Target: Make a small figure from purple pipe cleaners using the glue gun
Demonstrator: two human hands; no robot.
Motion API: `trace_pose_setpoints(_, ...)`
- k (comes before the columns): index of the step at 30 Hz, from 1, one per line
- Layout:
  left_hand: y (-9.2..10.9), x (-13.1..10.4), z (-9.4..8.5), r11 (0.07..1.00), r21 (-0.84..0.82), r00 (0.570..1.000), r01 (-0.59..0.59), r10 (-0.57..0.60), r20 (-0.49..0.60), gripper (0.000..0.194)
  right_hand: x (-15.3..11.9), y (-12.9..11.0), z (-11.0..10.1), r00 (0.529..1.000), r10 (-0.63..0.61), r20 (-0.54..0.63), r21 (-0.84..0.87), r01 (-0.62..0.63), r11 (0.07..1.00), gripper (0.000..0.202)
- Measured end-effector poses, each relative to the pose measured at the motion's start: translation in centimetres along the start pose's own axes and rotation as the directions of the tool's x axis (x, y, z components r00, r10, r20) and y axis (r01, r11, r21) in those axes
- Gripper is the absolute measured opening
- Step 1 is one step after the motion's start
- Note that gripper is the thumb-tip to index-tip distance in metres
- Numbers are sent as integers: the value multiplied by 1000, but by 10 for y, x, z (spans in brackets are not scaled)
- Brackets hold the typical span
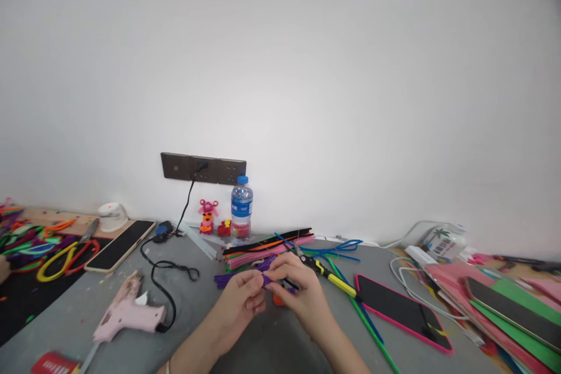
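Note:
My left hand [239, 301] and my right hand [300, 286] meet over the near middle of the grey table. Both pinch a small purple piece, fuzzy like pipe cleaner [265, 280], between thumb and fingertips; much of it is covered by the fingers. Just behind the hands lies a bundle of pipe cleaners [256, 255] in purple, pink, orange and black. A pair of yellow-and-black handled pliers [328, 276] rests close to my right hand. Something orange [278, 299] shows partly beneath my right hand.
A pink glue gun [131, 312] with a black cord lies at left, near a phone [120, 245] and scissors [83, 254]. A water bottle [242, 210] and a small pipe-cleaner figure [207, 217] stand by the wall. At right are a pink-cased tablet [401, 312] and coloured sheets [456, 280].

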State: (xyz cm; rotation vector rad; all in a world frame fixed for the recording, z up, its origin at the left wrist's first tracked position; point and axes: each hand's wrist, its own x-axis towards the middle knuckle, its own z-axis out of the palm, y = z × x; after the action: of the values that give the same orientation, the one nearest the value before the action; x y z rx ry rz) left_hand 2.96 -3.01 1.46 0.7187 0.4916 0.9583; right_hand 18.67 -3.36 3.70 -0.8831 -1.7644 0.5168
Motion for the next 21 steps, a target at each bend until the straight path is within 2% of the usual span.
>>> trace_pose_setpoints(6,-3,4,-4,999,12,995,-35,36,-98,38,-3,1,6,1000,-6,-20,-86,4,996,17)
trace_pose_setpoints(12,-1,5,-3,995,89,989,-49,61,-138,42,-4,5,12,996,64,-69,-50,-67,997,6)
trace_pose_setpoints(17,-4,9,-7,982,161,981,-98,122,-149,43,-3,12,11,993,95,-70,85,-89,992,5)
trace_pose_setpoints(21,-10,15,-15,965,216,977,-150,178,-114,45,-2,13,10,997,50,-61,66,-46,997,3)
